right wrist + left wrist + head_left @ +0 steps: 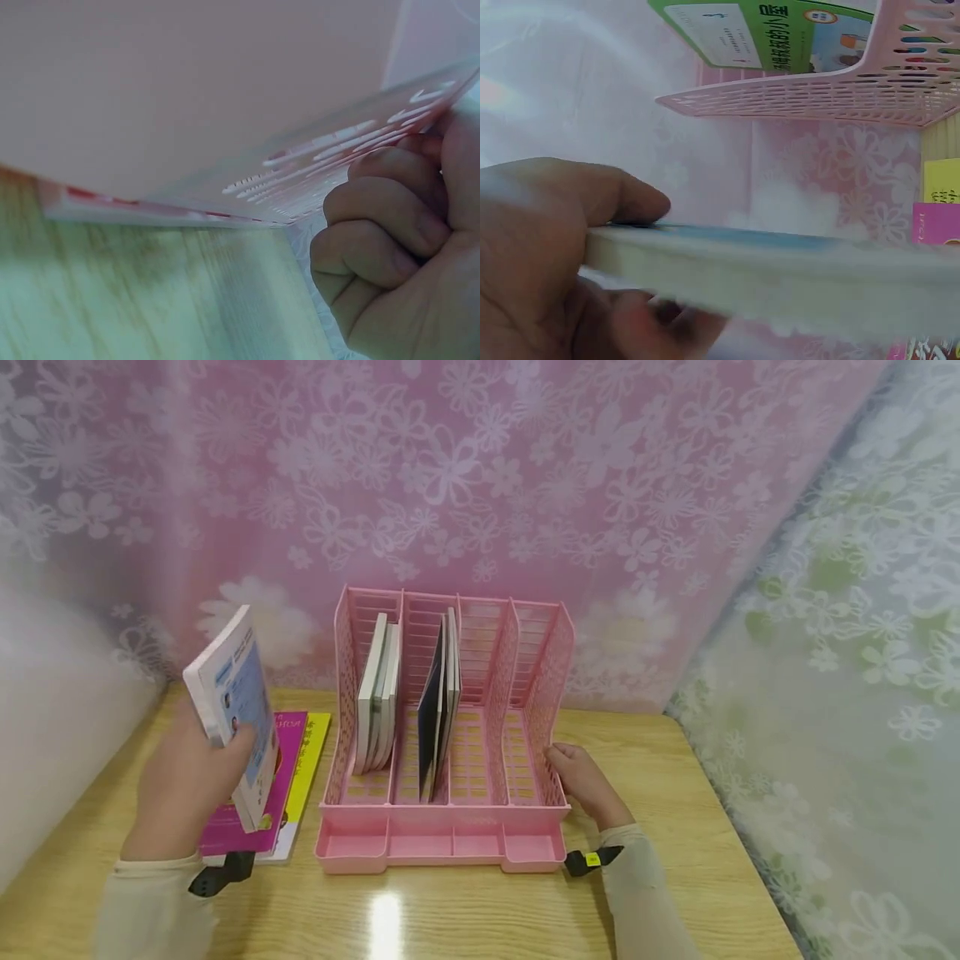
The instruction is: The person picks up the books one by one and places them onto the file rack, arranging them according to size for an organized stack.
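Note:
My left hand (pixel 183 777) grips a white book with a blue printed cover (pixel 255 718) by its near edge. Held upright and tilted, the book overlaps the magenta book below in the head view. Its pale page edge (pixel 795 289) runs across the left wrist view, thumb on one side and fingers on the other. A pink desk rack (pixel 442 839) stands mid-table; my right hand (pixel 588 781) pinches its right side wall, other fingers curled in the right wrist view (pixel 397 225). White-edged books (pixel 377 702) stand in its leftmost slot, thin dark-covered ones (pixel 431 722) in the second.
Left of the rack, a magenta book (pixel 283 793) lies over a yellow one (pixel 311 768) on the wooden table (pixel 465 910). A green-covered book (pixel 787 30) shows inside the rack. A flowered pink curtain (pixel 450 485) hangs close behind, with pale flowered fabric (pixel 847 693) at the right.

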Tool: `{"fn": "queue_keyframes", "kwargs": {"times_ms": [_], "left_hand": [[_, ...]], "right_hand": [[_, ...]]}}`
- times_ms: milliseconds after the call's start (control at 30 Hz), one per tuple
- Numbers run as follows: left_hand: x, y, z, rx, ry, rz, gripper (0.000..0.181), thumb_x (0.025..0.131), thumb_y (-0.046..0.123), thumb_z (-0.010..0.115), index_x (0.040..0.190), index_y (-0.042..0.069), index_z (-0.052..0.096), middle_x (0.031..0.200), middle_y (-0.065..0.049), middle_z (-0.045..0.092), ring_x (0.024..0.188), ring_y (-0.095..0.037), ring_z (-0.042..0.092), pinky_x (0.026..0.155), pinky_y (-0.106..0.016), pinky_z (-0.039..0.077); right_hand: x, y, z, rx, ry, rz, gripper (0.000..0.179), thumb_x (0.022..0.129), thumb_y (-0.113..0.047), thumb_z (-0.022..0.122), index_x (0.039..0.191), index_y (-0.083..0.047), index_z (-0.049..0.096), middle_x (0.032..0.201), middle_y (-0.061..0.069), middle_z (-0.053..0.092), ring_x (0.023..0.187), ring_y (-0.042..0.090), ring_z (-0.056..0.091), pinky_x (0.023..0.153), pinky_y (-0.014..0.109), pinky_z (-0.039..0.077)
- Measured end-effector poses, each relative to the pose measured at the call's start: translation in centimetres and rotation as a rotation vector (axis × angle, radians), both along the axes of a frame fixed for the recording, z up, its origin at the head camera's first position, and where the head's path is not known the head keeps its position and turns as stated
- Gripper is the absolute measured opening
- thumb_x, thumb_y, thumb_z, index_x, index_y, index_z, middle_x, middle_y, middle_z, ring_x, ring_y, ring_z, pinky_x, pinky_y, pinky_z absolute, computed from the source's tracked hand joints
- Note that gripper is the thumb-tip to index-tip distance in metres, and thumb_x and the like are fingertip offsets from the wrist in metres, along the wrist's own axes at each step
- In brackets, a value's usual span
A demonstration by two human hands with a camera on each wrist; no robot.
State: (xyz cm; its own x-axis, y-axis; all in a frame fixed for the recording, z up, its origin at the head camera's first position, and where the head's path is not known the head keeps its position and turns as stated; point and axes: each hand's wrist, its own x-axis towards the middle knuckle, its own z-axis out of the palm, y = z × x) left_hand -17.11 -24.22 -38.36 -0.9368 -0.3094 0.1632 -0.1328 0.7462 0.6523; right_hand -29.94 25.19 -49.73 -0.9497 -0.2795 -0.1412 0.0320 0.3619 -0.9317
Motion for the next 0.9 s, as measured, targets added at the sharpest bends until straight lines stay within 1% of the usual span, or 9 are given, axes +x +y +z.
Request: {"fn": "queue_keyframes", "kwargs": {"times_ms": [133, 233, 300, 400, 467, 533, 667, 767, 900], "left_hand": [[0.0, 0.6, 0.1, -0.034, -0.002, -0.042, 0.073, 0.106, 0.048, 0.047, 0.161, 0.006, 0.025, 0.142, -0.038, 0.051, 0.106, -0.062, 0.062, 0.066, -0.067, 0.052], [0.0, 0.9, 0.4, -0.037, 0.008, -0.065, 0.072, 0.107, 0.052, 0.043, 0.161, 0.007, 0.029, 0.139, -0.038, 0.053, 0.103, -0.062, 0.063, 0.064, -0.068, 0.052], [0.0, 1.0, 0.7, -0.043, 0.052, -0.065, 0.069, 0.107, 0.052, 0.043, 0.161, 0.011, 0.031, 0.136, -0.038, 0.056, 0.101, -0.061, 0.063, 0.064, -0.068, 0.051], [0.0, 1.3, 1.0, -0.053, 0.173, -0.052, 0.06, 0.107, 0.046, 0.044, 0.16, 0.018, 0.038, 0.128, -0.037, 0.061, 0.096, -0.059, 0.064, 0.063, -0.068, 0.051], [0.1, 1.3, 1.0, -0.034, 0.208, -0.059, 0.056, 0.108, 0.043, 0.044, 0.154, 0.012, 0.046, 0.121, -0.037, 0.064, 0.091, -0.056, 0.066, 0.061, -0.064, 0.051], [0.1, 1.3, 0.9, 0.008, 0.19, -0.077, 0.058, 0.108, 0.043, 0.043, 0.147, 0.001, 0.051, 0.115, -0.039, 0.065, 0.084, -0.053, 0.068, 0.056, -0.055, 0.053], [-0.2, 1.0, 0.6, 0.099, 0.054, -0.123, 0.069, 0.11, 0.048, 0.036, 0.138, -0.013, 0.05, 0.117, -0.042, 0.062, 0.085, -0.049, 0.069, 0.056, -0.041, 0.054], [-0.5, 0.9, 0.4, 0.116, 0.008, -0.15, 0.071, 0.11, 0.049, 0.034, 0.146, -0.012, 0.044, 0.124, -0.043, 0.058, 0.092, -0.051, 0.068, 0.062, -0.045, 0.056], [-0.7, 1.1, 0.1, 0.112, 0.017, -0.144, 0.071, 0.109, 0.049, 0.036, 0.144, -0.013, 0.045, 0.121, -0.043, 0.06, 0.088, -0.049, 0.069, 0.059, -0.045, 0.057]], "right_hand": [[0.1, -0.1, -0.1, -0.022, -0.01, 0.005, 0.054, 0.111, -0.036, 0.043, 0.117, 0.013, 0.063, 0.1, 0.027, 0.072, 0.078, 0.021, 0.071, 0.067, 0.034, 0.06], [0.1, -0.2, -0.1, -0.025, -0.011, 0.001, 0.052, 0.11, -0.035, 0.043, 0.116, 0.013, 0.064, 0.1, 0.026, 0.072, 0.077, 0.02, 0.069, 0.067, 0.034, 0.059], [0.2, -0.2, -0.1, -0.028, -0.01, -0.002, 0.051, 0.11, -0.033, 0.043, 0.114, 0.013, 0.064, 0.099, 0.027, 0.072, 0.076, 0.02, 0.069, 0.066, 0.033, 0.059], [0.2, -0.2, 0.0, -0.024, -0.002, -0.003, 0.051, 0.11, -0.033, 0.043, 0.112, 0.013, 0.063, 0.098, 0.027, 0.071, 0.075, 0.02, 0.068, 0.065, 0.033, 0.059], [0.2, -0.3, 0.0, -0.028, -0.001, -0.009, 0.051, 0.11, -0.032, 0.042, 0.112, 0.014, 0.063, 0.098, 0.028, 0.071, 0.075, 0.02, 0.068, 0.065, 0.033, 0.059], [0.3, -0.2, 0.1, -0.025, -0.002, -0.009, 0.051, 0.111, -0.033, 0.042, 0.114, 0.013, 0.063, 0.099, 0.028, 0.071, 0.076, 0.021, 0.069, 0.066, 0.033, 0.059], [0.3, -0.2, 0.2, -0.024, -0.002, -0.002, 0.051, 0.111, -0.033, 0.042, 0.114, 0.014, 0.062, 0.1, 0.029, 0.071, 0.077, 0.021, 0.069, 0.066, 0.034, 0.059], [0.3, -0.2, 0.2, -0.023, 0.001, -0.001, 0.051, 0.111, -0.033, 0.042, 0.113, 0.014, 0.063, 0.099, 0.029, 0.071, 0.076, 0.02, 0.068, 0.065, 0.033, 0.059], [0.2, -0.2, 0.0, -0.028, -0.004, -0.003, 0.051, 0.111, -0.033, 0.043, 0.111, 0.014, 0.063, 0.1, 0.03, 0.071, 0.075, 0.02, 0.068, 0.065, 0.032, 0.058]]}}
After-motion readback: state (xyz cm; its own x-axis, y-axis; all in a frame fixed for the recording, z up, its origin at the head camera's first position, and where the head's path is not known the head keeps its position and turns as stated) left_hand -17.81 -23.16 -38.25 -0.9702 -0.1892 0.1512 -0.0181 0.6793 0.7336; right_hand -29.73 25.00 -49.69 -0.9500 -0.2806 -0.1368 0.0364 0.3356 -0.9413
